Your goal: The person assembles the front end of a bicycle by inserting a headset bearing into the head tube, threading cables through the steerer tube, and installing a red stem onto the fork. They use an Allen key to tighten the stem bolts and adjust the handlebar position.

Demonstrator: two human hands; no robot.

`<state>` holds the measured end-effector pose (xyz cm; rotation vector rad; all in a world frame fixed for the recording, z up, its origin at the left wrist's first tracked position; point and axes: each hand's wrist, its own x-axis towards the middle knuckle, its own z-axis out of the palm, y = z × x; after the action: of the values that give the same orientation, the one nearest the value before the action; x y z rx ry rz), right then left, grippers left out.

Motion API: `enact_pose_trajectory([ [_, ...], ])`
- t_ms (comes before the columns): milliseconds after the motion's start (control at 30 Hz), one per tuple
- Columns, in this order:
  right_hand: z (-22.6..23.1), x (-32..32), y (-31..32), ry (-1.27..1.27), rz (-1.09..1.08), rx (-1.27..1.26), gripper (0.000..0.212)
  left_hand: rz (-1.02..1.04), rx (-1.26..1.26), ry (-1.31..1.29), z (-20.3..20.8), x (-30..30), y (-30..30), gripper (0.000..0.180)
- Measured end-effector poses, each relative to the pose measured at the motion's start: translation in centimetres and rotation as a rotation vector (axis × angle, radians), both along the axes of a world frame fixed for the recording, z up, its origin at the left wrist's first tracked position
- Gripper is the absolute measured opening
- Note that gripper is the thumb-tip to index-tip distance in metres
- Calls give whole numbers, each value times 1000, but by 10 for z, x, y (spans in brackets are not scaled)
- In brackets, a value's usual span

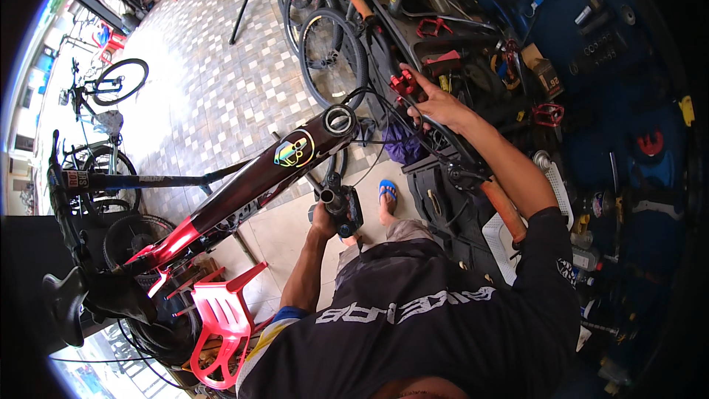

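A dark red bicycle frame (244,177) stretches before me, the open ring of its head tube (340,120) facing up. My left hand (322,220) is closed round what looks like a bicycle fork (344,210), below the head tube; its bare tube end points up, and its lower part is partly hidden. My right hand (442,109) grips a black handlebar (459,144) by its red stem (404,84), index finger stretched along the stem. The bar has orange grips (504,210) and lies beside the crowded bench. Cables run from it toward the frame.
A workbench (425,48) with trays, red pedals and loose tools lines my right. Tools hang on the blue wall (591,0). Wheels (332,59) lean against the bench. A red plastic chair (221,310) stands at lower left; more bikes (111,89) stand at far left.
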<state>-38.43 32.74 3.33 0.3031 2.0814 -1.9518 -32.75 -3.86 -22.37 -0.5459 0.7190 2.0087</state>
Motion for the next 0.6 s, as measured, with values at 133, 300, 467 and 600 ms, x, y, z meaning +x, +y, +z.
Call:
enact_pose_trajectory([
  [133, 33, -4, 5, -71, -10, 110, 91, 37, -17, 29, 7, -14, 28, 42],
  [300, 59, -2, 22, -107, -5, 159, 91, 81, -6, 64, -1, -33, 59, 44],
  [467, 83, 9, 30, -45, -23, 213, 92, 82, 29, 132, 14, -57, 91, 43],
  [600, 92, 23, 25, 74, -13, 189, 91, 117, 41, 118, 41, -75, 108, 41],
])
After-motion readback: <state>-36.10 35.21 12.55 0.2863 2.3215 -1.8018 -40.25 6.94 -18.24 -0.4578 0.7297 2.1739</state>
